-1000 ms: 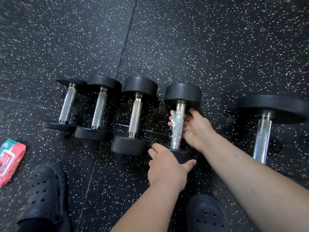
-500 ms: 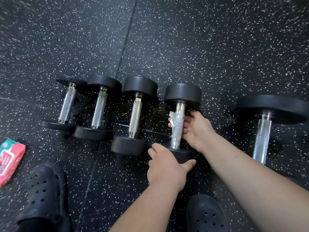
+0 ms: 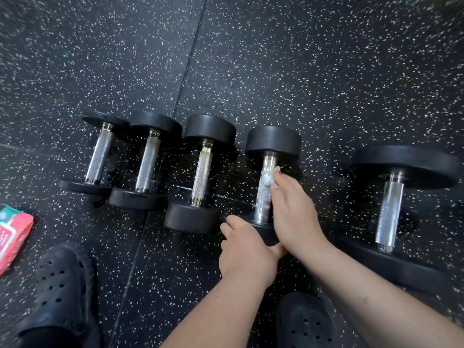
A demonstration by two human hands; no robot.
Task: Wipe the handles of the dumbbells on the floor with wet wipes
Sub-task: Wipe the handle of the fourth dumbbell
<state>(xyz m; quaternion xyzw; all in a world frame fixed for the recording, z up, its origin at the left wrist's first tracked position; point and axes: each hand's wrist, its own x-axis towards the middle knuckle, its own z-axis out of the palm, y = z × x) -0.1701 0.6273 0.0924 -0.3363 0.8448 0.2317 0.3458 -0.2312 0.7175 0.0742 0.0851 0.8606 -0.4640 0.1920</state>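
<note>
Head view, and we are looking straight down at a row of five dumbbells on the speckled rubber floor (image 3: pixel 326 71). The fourth dumbbell (image 3: pixel 273 141) is the one in play, its chrome handle (image 3: pixel 262 202) running away from us. Our left grip (image 3: pixel 244 249) is clamped over its near head, fingers curled on the black rubber. Our right grip (image 3: pixel 293 212) pinches a bunched white wet wipe (image 3: pixel 270 177) at the fingertips and presses it to the upper right side of that handle, just below the far head.

To the left, the first dumbbell (image 3: pixel 99 156), second dumbbell (image 3: pixel 148 164) and third dumbbell (image 3: pixel 202 175) lie packed close, and the third's near head sits just beside our left knuckles. To the right, the big dumbbell (image 3: pixel 390 209) lies well apart, with a strip of floor between that our right forearm crosses. Beyond the row we have open floor. A floor seam (image 3: pixel 190 71) runs down from the top and passes between the second and third.

A pink and green wipes pack (image 3: pixel 12 237) is cut off by the left edge, its print too small to read. Our left clog (image 3: pixel 62 285) and right clog (image 3: pixel 306 322) run off the bottom. The fourth's near head is mostly hidden under our left grip, and the big one's near head is dark and hard to make out.
</note>
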